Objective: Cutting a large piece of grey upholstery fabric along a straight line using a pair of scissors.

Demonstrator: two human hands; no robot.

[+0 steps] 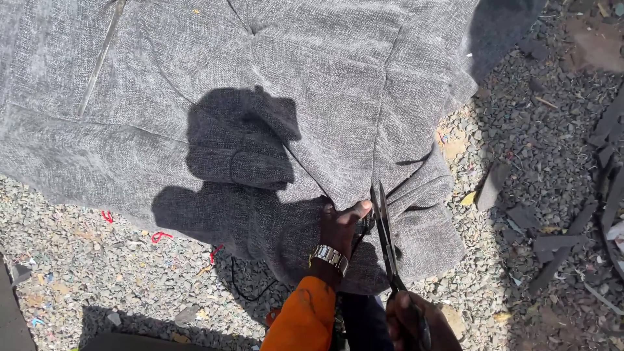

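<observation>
**Scissors at the near edge of grey fabric**

A large grey woven fabric (273,78) lies spread over gravel ground (78,273), filling the far and left parts of the scene. The left hand (341,227), wearing a metal wristwatch (330,258) and an orange sleeve (302,322), presses and pinches the fabric near its near edge. The right hand (416,322) is clenched on the handles of scissors (387,240), whose blades point far, into the fabric just right of the left thumb. Dark scraps (559,244) lie to the right.
</observation>
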